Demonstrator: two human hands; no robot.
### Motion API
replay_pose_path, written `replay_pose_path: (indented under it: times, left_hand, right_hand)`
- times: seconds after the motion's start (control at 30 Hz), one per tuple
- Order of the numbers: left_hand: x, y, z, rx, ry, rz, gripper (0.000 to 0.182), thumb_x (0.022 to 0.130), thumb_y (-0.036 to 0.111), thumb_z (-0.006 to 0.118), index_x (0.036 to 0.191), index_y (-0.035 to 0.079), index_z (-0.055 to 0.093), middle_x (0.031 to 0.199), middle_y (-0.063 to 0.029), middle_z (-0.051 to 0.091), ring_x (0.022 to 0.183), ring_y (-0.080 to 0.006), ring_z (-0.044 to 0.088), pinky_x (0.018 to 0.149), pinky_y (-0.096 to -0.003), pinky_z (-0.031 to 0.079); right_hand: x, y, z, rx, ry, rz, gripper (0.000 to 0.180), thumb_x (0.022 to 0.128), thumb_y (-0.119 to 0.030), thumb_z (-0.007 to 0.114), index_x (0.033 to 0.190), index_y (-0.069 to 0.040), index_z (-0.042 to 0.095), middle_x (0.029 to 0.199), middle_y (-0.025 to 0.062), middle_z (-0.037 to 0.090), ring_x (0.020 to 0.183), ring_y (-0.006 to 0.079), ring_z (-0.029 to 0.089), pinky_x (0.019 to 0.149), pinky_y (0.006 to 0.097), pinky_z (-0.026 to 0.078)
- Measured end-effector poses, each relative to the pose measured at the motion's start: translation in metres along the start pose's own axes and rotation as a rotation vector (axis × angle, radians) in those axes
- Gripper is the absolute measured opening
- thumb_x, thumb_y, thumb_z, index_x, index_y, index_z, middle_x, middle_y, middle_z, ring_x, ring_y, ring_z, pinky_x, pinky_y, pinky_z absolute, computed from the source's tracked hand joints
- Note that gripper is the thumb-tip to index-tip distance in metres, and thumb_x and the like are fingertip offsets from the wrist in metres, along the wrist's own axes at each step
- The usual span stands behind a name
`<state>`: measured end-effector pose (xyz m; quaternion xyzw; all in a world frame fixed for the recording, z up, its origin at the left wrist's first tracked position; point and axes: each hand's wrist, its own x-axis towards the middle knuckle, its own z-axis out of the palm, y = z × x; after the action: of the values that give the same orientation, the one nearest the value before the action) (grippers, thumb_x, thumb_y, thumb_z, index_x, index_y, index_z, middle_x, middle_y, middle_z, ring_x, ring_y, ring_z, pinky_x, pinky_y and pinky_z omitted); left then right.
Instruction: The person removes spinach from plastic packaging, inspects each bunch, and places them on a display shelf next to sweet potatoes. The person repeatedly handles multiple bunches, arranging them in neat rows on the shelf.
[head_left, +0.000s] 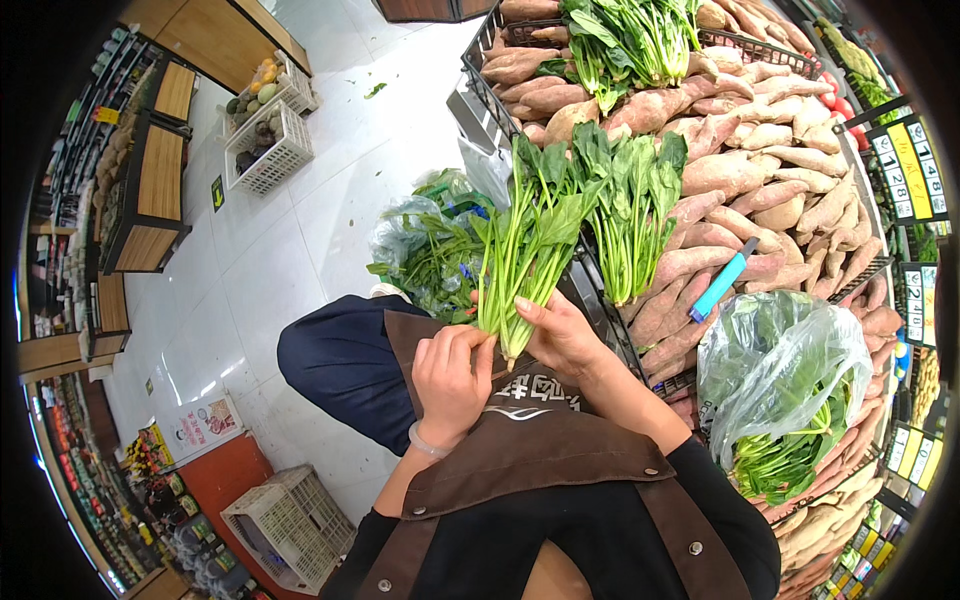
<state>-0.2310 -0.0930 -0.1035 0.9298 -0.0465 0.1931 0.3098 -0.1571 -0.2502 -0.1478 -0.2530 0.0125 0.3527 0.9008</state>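
Observation:
In front of my brown apron (540, 457) I hold a bunch of spinach (525, 262), its leaves pointing away and the pale root ends towards me. My right hand (566, 334) wraps the bunch from the right, with the thumb across the stems. The fingertips of my left hand (454, 375) pinch at the stems near the root end. Just right of the bunch, a second spinach bunch (630, 225) lies on the sweet potatoes (720, 169). A turquoise utility knife (724, 281) rests on them too.
A clear plastic bag (784, 375) with leafy greens lies on the right. More spinach (637, 41) sits at the far end of the display. Beyond my knee stands a green container of loose leaves and plastic (442, 255). White crates (270, 146) and a beige crate (292, 525) stand on the floor.

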Motion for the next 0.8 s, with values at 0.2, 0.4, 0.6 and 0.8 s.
replay_pose_path:
  times: [0.2,0.4,0.6,0.8]
  left_hand:
    - [-0.013,-0.002,-0.001,-0.667,-0.113,-0.487,0.014,0.103,0.012,0.057,0.095,0.0,0.056,0.082,-0.0063,0.061,0.075,-0.0154,0.06,0.068,-0.0294,0.048]
    - [-0.008,-0.003,-0.018,-0.847,-0.131,-0.5,0.014,0.104,0.011,0.054,0.096,-0.001,0.055,0.088,-0.0047,0.059,0.082,-0.0115,0.06,0.076,-0.0262,0.048]
    - [0.017,-0.007,-0.067,-0.829,0.172,-0.328,0.008,0.099,0.005,0.052,0.093,0.0,0.052,0.096,-0.0102,0.054,0.082,-0.0163,0.059,0.079,-0.0287,0.049]
    - [0.033,-0.04,-0.092,-0.775,0.564,-0.307,0.01,0.103,0.01,0.046,0.1,0.001,0.05,0.094,-0.012,0.06,0.07,-0.0196,0.064,0.068,-0.0283,0.047]
  right_hand:
    - [0.0,0.001,0.008,0.088,-0.005,0.054,0.055,0.098,-0.015,0.065,0.146,0.0,0.042,0.133,0.0152,0.059,0.121,0.026,0.061,0.097,0.0424,0.056]
    - [-0.001,0.002,0.006,0.068,0.03,0.079,0.062,0.095,-0.014,0.064,0.148,0.004,0.037,0.135,0.0198,0.059,0.112,0.0283,0.067,0.094,0.047,0.058]
    - [-0.015,0.003,-0.014,0.041,0.12,0.166,0.046,0.099,-0.022,0.06,0.137,0.001,0.048,0.111,0.0237,0.068,0.103,0.0333,0.071,0.088,0.0451,0.061]
    - [-0.026,-0.001,-0.027,0.08,0.003,0.201,0.047,0.098,-0.023,0.065,0.135,0.002,0.051,0.112,0.014,0.065,0.091,0.0223,0.067,0.078,0.0378,0.061]
